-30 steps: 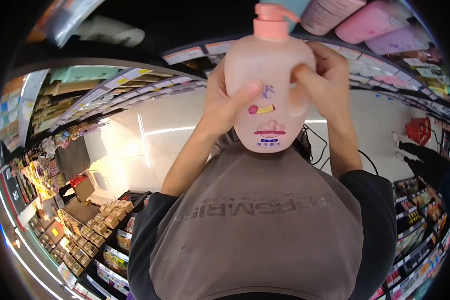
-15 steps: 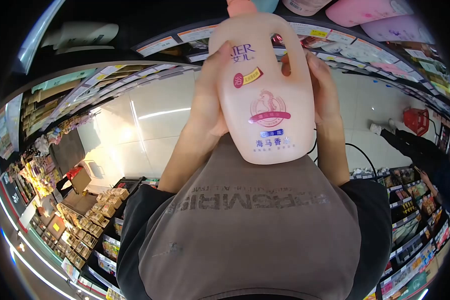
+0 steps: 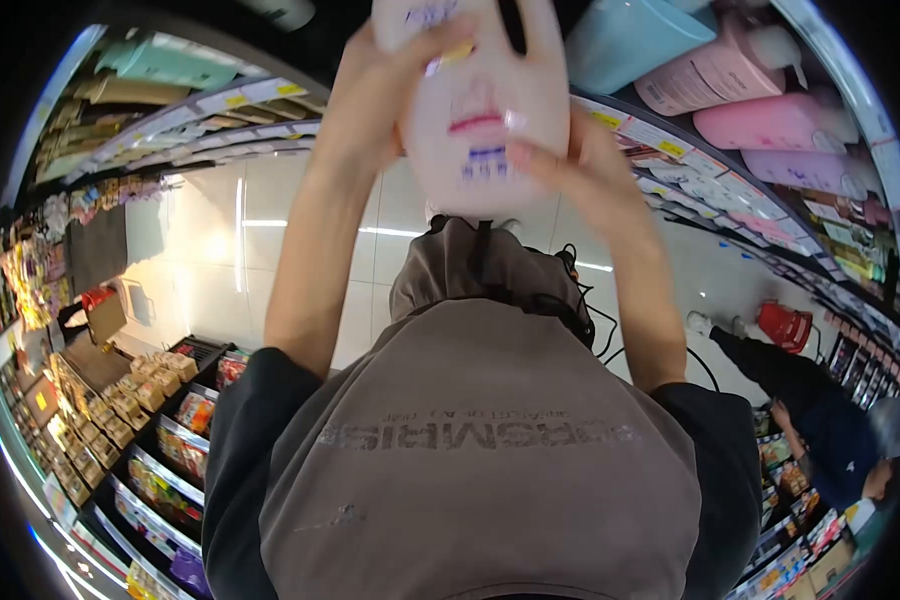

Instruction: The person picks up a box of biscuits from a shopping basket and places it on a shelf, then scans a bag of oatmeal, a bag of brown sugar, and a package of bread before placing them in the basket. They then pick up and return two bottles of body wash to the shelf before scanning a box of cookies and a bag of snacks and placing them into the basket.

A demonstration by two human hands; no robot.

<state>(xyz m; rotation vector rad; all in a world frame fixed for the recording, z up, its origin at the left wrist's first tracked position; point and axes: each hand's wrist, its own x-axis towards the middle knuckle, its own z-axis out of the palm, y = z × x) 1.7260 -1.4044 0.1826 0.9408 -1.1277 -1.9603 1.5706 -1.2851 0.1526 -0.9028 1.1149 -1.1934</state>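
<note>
A large pale pink bottle [image 3: 485, 90] with purple lettering is held up at the top centre, blurred by motion and partly cut off by the top edge. Wrapped round its left side is my left hand [image 3: 375, 95], its thumb across the upper label. My right hand [image 3: 590, 175] grips the lower right side, thumb on the front near the small print. An opening shows by the bottle's handle. Just right of it, a light blue bottle [image 3: 635, 45] and a pink pump bottle [image 3: 715, 70] rest on the shelf.
More pink [image 3: 770, 123] and purple bottles [image 3: 805, 170] lie along the right shelf [image 3: 660, 140]. Small boxes [image 3: 140, 385] stand on a display at left. At right are another person [image 3: 835, 440] and a red basket [image 3: 785, 325] on the tiled floor.
The bottle and both hands have moved up and left in view. My right hand has shifted from beside the handle to the bottle's lower side. More shelf bottles and more of the other person show.
</note>
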